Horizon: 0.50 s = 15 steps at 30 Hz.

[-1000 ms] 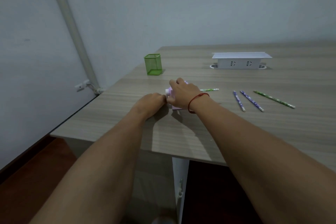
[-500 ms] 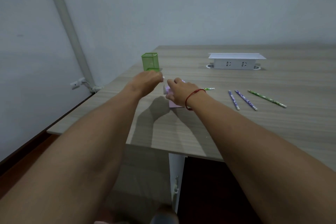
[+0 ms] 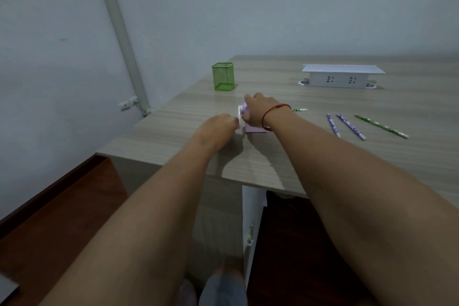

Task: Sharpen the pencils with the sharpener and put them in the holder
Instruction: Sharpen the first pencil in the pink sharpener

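Note:
A pink crank sharpener (image 3: 253, 129) stands on the wooden table (image 3: 323, 156). My right hand (image 3: 263, 110) presses down on top of it. My left hand (image 3: 218, 129) is closed at the white crank on the sharpener's left side. A green pencil (image 3: 300, 109) sticks out of the sharpener to the right, mostly hidden by my wrist. Two purple pencils (image 3: 332, 125) (image 3: 350, 126) and one green pencil (image 3: 381, 126) lie loose further right. The green mesh holder (image 3: 223, 76) stands empty at the back left.
A white socket box (image 3: 342, 76) with a raised lid sits at the back of the table. The table's left edge (image 3: 139, 129) runs close to my left hand. A pipe (image 3: 119, 32) runs down the wall on the left.
My left hand rose toward the holder half a second ago and has come back down to the crank, a turning motion. My right hand stayed on the sharpener.

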Each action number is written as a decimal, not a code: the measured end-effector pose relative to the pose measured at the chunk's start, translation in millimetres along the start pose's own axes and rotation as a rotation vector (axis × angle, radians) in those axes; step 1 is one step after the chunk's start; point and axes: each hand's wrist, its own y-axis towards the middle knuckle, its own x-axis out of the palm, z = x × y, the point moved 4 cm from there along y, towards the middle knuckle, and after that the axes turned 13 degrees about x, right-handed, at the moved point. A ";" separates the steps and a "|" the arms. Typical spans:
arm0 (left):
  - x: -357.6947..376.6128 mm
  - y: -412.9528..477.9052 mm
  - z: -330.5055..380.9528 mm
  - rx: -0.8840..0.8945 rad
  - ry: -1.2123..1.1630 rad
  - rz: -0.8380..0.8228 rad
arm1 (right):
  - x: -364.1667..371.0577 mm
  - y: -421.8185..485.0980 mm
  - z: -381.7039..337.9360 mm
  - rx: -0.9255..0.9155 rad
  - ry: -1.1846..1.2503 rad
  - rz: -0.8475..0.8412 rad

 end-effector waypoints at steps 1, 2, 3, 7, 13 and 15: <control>5.4 2.7 -2.5 -0.002 -0.003 -0.014 | 2.1 0.8 -0.4 0.005 0.025 0.003; 10.1 5.5 -5.3 0.009 -0.005 -0.031 | 3.9 1.4 -0.5 0.008 0.048 0.010; 13.8 8.4 -8.3 0.027 -0.006 -0.046 | 5.7 2.4 0.0 0.010 0.063 0.023; 27.6 22.0 -17.4 0.047 -0.030 -0.103 | 11.6 6.7 2.8 -0.023 0.056 0.086; 20.8 54.2 -41.8 0.091 -0.047 -0.207 | 14.0 7.1 9.5 -0.057 0.071 0.172; 13.2 61.7 -50.5 0.123 0.012 -0.183 | 13.3 5.6 10.8 -0.074 0.050 0.205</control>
